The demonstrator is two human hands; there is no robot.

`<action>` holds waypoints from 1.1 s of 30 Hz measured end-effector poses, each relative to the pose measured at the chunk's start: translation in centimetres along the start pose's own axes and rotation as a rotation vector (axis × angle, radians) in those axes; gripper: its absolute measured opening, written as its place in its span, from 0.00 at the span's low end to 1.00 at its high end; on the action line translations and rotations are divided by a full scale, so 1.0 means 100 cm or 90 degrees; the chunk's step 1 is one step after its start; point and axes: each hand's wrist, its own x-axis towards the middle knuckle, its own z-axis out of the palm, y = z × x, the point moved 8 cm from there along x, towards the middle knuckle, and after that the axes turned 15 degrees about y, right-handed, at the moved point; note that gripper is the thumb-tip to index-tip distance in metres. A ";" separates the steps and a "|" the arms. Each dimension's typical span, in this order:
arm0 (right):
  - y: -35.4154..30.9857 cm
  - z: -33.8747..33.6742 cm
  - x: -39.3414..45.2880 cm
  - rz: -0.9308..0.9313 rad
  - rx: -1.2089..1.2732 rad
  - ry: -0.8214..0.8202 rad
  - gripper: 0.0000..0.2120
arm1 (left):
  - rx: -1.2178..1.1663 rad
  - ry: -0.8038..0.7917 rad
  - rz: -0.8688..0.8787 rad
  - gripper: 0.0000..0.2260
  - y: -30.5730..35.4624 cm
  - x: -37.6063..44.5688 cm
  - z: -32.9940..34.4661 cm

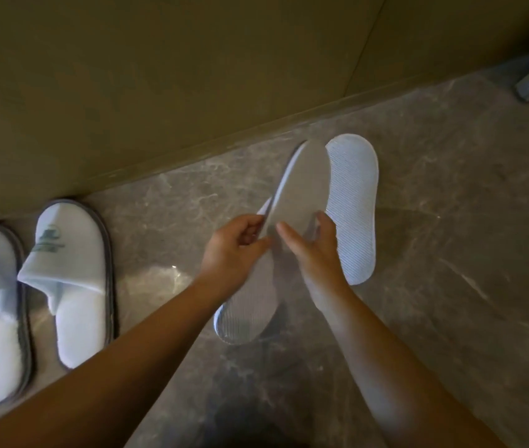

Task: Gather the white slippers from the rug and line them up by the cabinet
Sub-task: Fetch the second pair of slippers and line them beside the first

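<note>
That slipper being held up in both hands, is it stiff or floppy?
Probably thin and bendy: the held slipper shows a slim edge. Likely light, since the left hand and right hand pinch it only at the fingertips. Its ribbed sole may grip a little on the floor.

Both hands, left (234, 247) and right (313, 250), pinch closed, forearms extended.

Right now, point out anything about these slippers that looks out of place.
The slipper lying on the floor right of the hands is sole-up, unlike the pair at left, which sits upright by the cabinet. Both hands, left and right, hold another slipper tilted on edge.
</note>
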 end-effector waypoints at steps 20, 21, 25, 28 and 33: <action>0.009 0.111 -0.056 0.229 0.117 -0.318 0.15 | -0.214 -0.008 -0.403 0.22 -0.068 -0.037 -0.103; 0.012 0.113 -0.056 0.218 0.109 -0.316 0.14 | -0.182 0.021 -0.392 0.20 -0.070 -0.034 -0.112; 0.031 0.115 -0.048 0.149 0.021 -0.254 0.13 | -0.014 0.057 -0.317 0.23 -0.083 -0.026 -0.125; 0.039 0.117 -0.032 0.101 -0.026 -0.200 0.09 | 0.072 0.040 -0.253 0.26 -0.090 -0.019 -0.122; 0.061 0.128 -0.007 0.006 -0.181 -0.168 0.07 | 0.276 0.068 -0.171 0.28 -0.113 -0.013 -0.145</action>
